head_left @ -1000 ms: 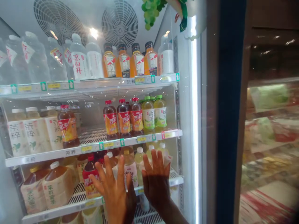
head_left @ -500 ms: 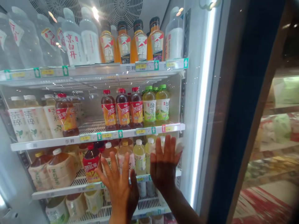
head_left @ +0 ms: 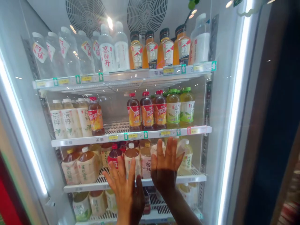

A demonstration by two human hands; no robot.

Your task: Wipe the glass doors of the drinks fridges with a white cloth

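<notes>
My right hand (head_left: 165, 167) lies flat with fingers extended over a thin white sheet (head_left: 181, 147), like a tissue, pressed towards the glass door. Pale edges of the sheet show on both sides of the fingers. My left hand (head_left: 126, 184) is raised beside it, fingers spread and holding nothing. Whether it touches the glass, I cannot tell. Behind my left fingers are a red-labelled tea bottle (head_left: 114, 154) and a white-capped brown tea bottle (head_left: 132, 159). A bottle with an orange-yellow cap (head_left: 146, 161) stands between the two hands.
Behind the glass, shelves (head_left: 131, 136) hold several drinks, including clear water bottles (head_left: 106, 53), amber bottles (head_left: 151, 50) and green tea bottles (head_left: 187, 107). Bright light strips (head_left: 235, 109) run down both sides of the cooler. A dark frame (head_left: 264, 131) stands to the right.
The view has turned left, so the shelves appear further right. Both hands have shifted left across the cooler's front, and the white sheet has moved with my right hand.
</notes>
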